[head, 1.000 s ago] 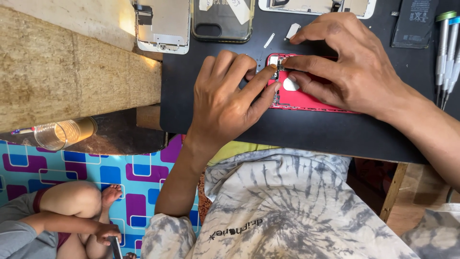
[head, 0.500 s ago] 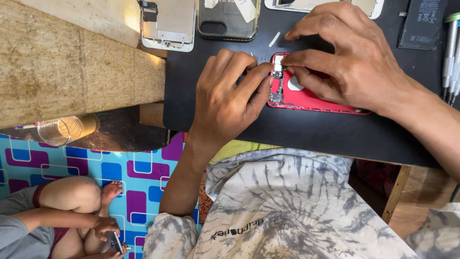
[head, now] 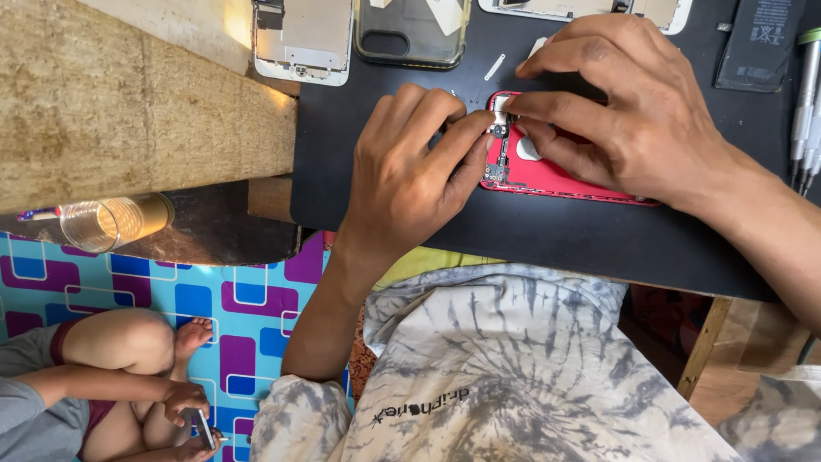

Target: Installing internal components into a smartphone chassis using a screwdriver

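A red phone housing point(head: 547, 175) lies open on a black work mat point(head: 530, 235). My left hand point(head: 410, 171) rests on the mat with its fingertips pressed against the housing's left end, holding it steady. My right hand point(head: 633, 111) lies over the housing, and its thumb and forefinger pinch a small metal part point(head: 499, 109) at the housing's top left corner. Most of the housing's inside is hidden under my right hand.
On the mat's far edge lie a phone screen panel point(head: 304, 38), a dark phone case point(head: 412, 32), another panel point(head: 590, 8) and a black battery point(head: 759, 43). Screwdrivers point(head: 806, 94) lie at right. A glass jar point(head: 115, 222) lies on a low ledge. A seated person point(head: 111, 385) holds a phone on the patterned floor mat.
The camera view has shifted a little. My right thumb and forefinger have closed in on the small part at the housing's corner; my left hand has stayed on the housing's end.
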